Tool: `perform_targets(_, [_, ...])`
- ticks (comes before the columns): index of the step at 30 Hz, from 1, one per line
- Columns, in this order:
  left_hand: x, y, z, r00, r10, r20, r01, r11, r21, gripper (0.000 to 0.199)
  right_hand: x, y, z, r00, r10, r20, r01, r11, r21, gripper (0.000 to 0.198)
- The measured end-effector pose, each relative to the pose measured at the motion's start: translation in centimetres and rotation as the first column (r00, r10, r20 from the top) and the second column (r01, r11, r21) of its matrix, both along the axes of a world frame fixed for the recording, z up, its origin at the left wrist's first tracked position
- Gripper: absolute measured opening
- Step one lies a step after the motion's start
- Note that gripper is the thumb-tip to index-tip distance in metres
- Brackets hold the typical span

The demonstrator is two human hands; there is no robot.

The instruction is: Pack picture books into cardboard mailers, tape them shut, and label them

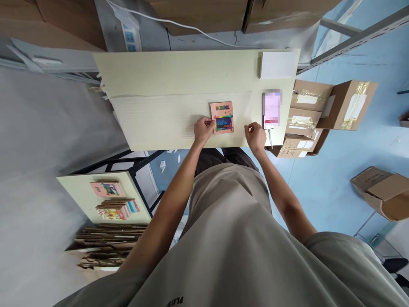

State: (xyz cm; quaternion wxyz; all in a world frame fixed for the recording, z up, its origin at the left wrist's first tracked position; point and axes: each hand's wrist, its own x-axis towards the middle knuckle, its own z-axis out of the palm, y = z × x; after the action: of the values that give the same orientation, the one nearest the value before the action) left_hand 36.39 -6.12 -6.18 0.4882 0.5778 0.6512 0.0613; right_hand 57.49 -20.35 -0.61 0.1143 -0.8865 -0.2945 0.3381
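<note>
A pink booklet (pixel 223 107) with a dark, rainbow-edged picture on its cover lies on a thin whitish sheet (pixel 159 117) spread over the table. My left hand (pixel 203 130) pinches the booklet's left edge, thumb on top. To the right of the booklet, apart from it, my right hand (pixel 255 135) is closed with its fingertips together beside the sheet's right end. What those fingertips hold, if anything, is too small to make out. Just beyond my right hand lies a phone (pixel 271 110) with a lit, partly blurred screen and a cable plugged in.
The pale table (pixel 153 70) carries a white stack (pixel 277 65) at its far right corner. Cardboard boxes (pixel 306 113) stand on the right. At lower left, a side table (pixel 79 187) bears booklets, above flattened cardboard (pixel 108 238). A white cable (pixel 179 24) runs behind.
</note>
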Motion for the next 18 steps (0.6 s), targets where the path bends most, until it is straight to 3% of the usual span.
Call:
perform_targets(4, [-0.2, 0.0, 0.4, 0.999, -0.051, -0.017, 0.052, 0.998, 0.019, 0.011, -3.1, 1.1, 1.8, 0.967, 0.247, 0.056, -0.252, 0.961, 0.116, 0.019])
perform_targets(8, [0.0, -0.8, 1.5, 0.999, -0.032, -0.044, 0.036, 0.994, 0.107, 0.010, -6.3, 3.5, 1.1, 0.887, 0.461, 0.031, -0.461, 0.880, 0.113, 0.023])
perform_targets(12, [1.1, -1.6, 1.8, 0.999, -0.031, -0.034, 0.036, 0.985, 0.167, 0.026, -8.1, 5.6, -0.8, 0.846, 0.532, -0.038, -0.530, 0.846, 0.060, 0.032])
perform_targets(18, [2.2, -1.3, 0.6, 0.993, 0.082, -0.083, -0.072, 0.990, 0.125, 0.015, -7.5, 5.6, -1.2, 0.831, 0.549, -0.090, -0.543, 0.836, 0.084, 0.025])
